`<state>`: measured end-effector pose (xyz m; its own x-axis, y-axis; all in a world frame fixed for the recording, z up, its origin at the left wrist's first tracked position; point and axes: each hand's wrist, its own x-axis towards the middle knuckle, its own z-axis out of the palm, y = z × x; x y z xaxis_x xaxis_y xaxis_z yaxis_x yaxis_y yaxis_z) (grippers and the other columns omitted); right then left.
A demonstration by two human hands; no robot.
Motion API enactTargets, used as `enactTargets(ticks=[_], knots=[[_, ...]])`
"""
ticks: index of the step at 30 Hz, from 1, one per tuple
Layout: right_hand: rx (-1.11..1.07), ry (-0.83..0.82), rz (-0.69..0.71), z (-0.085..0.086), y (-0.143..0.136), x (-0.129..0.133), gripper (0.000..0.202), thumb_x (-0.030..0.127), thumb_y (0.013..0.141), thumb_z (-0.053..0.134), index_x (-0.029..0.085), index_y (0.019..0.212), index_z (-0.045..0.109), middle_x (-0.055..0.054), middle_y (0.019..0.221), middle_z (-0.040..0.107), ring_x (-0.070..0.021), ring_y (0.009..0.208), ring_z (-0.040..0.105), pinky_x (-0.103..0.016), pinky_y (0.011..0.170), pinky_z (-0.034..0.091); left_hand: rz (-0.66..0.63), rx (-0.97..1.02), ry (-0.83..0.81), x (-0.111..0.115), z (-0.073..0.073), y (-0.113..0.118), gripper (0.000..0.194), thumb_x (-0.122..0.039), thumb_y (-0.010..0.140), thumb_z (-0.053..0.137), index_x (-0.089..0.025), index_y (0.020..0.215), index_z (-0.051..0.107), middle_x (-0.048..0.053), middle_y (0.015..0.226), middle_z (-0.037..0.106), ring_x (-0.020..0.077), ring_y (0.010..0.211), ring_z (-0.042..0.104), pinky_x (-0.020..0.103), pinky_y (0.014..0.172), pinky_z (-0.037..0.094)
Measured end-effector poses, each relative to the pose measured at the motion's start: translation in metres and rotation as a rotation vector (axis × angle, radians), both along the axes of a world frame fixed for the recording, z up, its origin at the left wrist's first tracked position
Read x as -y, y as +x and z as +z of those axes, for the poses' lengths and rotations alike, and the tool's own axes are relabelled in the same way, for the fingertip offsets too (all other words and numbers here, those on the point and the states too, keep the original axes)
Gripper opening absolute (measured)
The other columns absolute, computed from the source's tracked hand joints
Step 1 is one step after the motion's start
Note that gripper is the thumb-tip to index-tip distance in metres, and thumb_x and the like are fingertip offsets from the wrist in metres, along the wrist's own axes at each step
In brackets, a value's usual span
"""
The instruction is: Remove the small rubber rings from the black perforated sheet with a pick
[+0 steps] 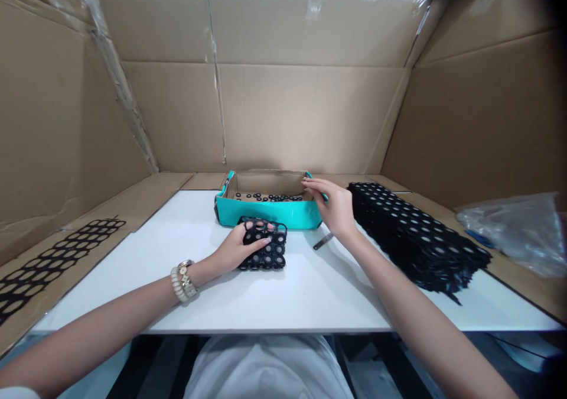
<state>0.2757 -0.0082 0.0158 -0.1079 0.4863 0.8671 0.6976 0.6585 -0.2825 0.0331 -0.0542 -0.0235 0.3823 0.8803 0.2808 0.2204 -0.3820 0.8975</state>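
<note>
My left hand (239,248) is closed around a small black sheet of joined rings (274,251), thumb across its face, fingertips showing through the holes. The sheet is held just above the white table in front of a turquoise cardboard box (270,213). Several loose black rings (286,198) lie on the box's floor. Over the box's right corner is my right hand (332,204), thumb and fingers pinched together. Whatever is between those fingertips is too small to make out. Below that hand, a thin metal tool (323,241) with a dark tip lies on the table.
A long stack of black ring sheets (416,233) lies on the right side. Beyond it sits a clear plastic bag (518,227). At the left, an open black mesh strip (62,260) rests on cardboard. Tall cardboard walls (310,109) enclose the white table (274,304) at back and sides.
</note>
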Motion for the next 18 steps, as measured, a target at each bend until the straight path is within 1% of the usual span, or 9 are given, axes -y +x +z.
enactTargets(ticks=[3, 4, 6, 8, 9, 11, 13, 16, 18], knots=[[-0.004, 0.001, 0.028, 0.005, -0.005, 0.012, 0.022, 0.022, 0.091, 0.05, 0.02, 0.097, 0.071, -0.005, 0.101, 0.071, -0.0205, 0.094, 0.067, -0.037, 0.086, 0.053, 0.002, -0.002, 0.006, 0.001, 0.001, 0.0, 0.04, -0.041, 0.078, 0.068, -0.015, 0.109, 0.063, 0.01, 0.119, 0.064, 0.0257, 0.114, 0.056, 0.039, 0.103, 0.038], [0.019, -0.013, 0.068, 0.006, -0.009, 0.017, 0.021, 0.023, 0.092, 0.051, 0.021, 0.099, 0.071, -0.005, 0.101, 0.071, -0.0198, 0.093, 0.067, -0.036, 0.086, 0.053, -0.009, 0.003, 0.02, 0.001, 0.001, 0.001, 0.039, -0.041, 0.079, 0.067, -0.016, 0.108, 0.064, 0.009, 0.118, 0.064, 0.0254, 0.113, 0.056, 0.038, 0.103, 0.038], [0.126, -0.056, 0.197, 0.006, -0.019, 0.027, 0.021, 0.027, 0.092, 0.052, 0.022, 0.103, 0.069, -0.005, 0.103, 0.07, -0.0186, 0.096, 0.065, -0.034, 0.087, 0.052, -0.054, 0.008, 0.051, 0.002, 0.002, 0.001, 0.037, -0.041, 0.08, 0.066, -0.017, 0.108, 0.065, 0.008, 0.115, 0.066, 0.0246, 0.111, 0.057, 0.037, 0.101, 0.04], [0.268, -0.087, 0.316, 0.001, -0.029, 0.034, 0.023, 0.031, 0.091, 0.054, 0.022, 0.106, 0.069, -0.005, 0.105, 0.069, -0.0184, 0.098, 0.063, -0.033, 0.087, 0.052, -0.085, 0.003, 0.074, 0.002, 0.002, 0.001, 0.036, -0.041, 0.081, 0.065, -0.018, 0.108, 0.065, 0.006, 0.113, 0.067, 0.024, 0.108, 0.058, 0.035, 0.099, 0.042], [0.32, -0.091, 0.349, -0.002, -0.034, 0.036, 0.023, 0.032, 0.091, 0.054, 0.022, 0.105, 0.069, -0.005, 0.104, 0.069, -0.0183, 0.096, 0.063, -0.033, 0.084, 0.053, -0.084, -0.001, 0.08, 0.002, 0.001, 0.001, 0.035, -0.041, 0.081, 0.065, -0.018, 0.107, 0.066, 0.006, 0.112, 0.067, 0.0239, 0.107, 0.059, 0.035, 0.097, 0.043], [0.36, -0.076, 0.363, -0.008, -0.04, 0.037, 0.022, 0.034, 0.091, 0.055, 0.021, 0.1, 0.07, -0.005, 0.097, 0.07, -0.0179, 0.091, 0.064, -0.032, 0.079, 0.053, -0.06, -0.005, 0.084, 0.001, 0.001, 0.001, 0.037, -0.042, 0.079, 0.067, -0.017, 0.106, 0.065, 0.006, 0.111, 0.068, 0.0241, 0.106, 0.059, 0.035, 0.096, 0.044], [0.333, -0.043, 0.349, -0.012, -0.043, 0.037, 0.02, 0.032, 0.091, 0.055, 0.02, 0.095, 0.071, -0.005, 0.091, 0.071, -0.0172, 0.085, 0.064, -0.031, 0.075, 0.053, -0.036, 0.011, 0.05, 0.0, 0.001, 0.001, 0.041, -0.044, 0.076, 0.069, -0.016, 0.105, 0.065, 0.007, 0.11, 0.068, 0.0251, 0.106, 0.059, 0.036, 0.095, 0.044], [0.238, 0.017, 0.307, -0.011, -0.041, 0.037, 0.018, 0.029, 0.09, 0.056, 0.019, 0.091, 0.071, -0.006, 0.086, 0.07, -0.0165, 0.08, 0.064, -0.031, 0.073, 0.053, -0.024, 0.057, -0.13, 0.0, 0.0, 0.001, 0.047, -0.048, 0.072, 0.072, -0.012, 0.102, 0.065, 0.01, 0.107, 0.068, 0.0273, 0.103, 0.06, 0.037, 0.088, 0.048], [0.203, 0.05, 0.274, -0.007, -0.038, 0.037, 0.017, 0.029, 0.09, 0.057, 0.019, 0.093, 0.071, -0.006, 0.087, 0.07, -0.0171, 0.079, 0.063, -0.031, 0.072, 0.053, -0.033, 0.076, -0.25, 0.001, 0.0, 0.001, 0.05, -0.05, 0.073, 0.071, -0.01, 0.103, 0.063, 0.011, 0.108, 0.067, 0.0274, 0.101, 0.06, 0.036, 0.085, 0.049]])
